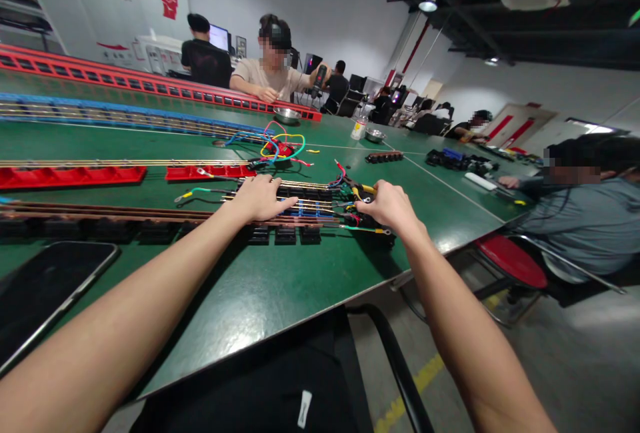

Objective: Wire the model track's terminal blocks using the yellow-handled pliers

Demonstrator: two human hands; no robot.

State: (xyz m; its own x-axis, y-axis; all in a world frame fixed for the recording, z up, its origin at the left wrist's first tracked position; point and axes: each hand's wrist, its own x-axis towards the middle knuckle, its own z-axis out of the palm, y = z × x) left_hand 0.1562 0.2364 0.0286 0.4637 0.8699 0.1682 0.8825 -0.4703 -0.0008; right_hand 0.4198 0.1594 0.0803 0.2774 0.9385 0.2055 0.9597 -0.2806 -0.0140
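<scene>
My left hand (261, 198) lies over the thin copper strips (315, 207) of a long rail assembly, fingers stretched out and thumb pointing right. Black plastic blocks (285, 236) sit under the strips. At the right end of the assembly, my right hand (395, 206) is closed on yellow-handled pliers (369, 189); their jaws are hard to make out among the wires. A green wire with a ring terminal (370, 229) runs below that hand. Left of my left hand, another green wire (197, 191) ends in a ring terminal.
A phone (55, 286) lies at the near left. Red trays (70, 177), a blue rail (125, 113) and a long red rail (165, 84) stretch behind. Coloured wires (285, 146), metal bowls (287, 115) and a bottle (359, 128) stand farther back. Co-workers sit across and right.
</scene>
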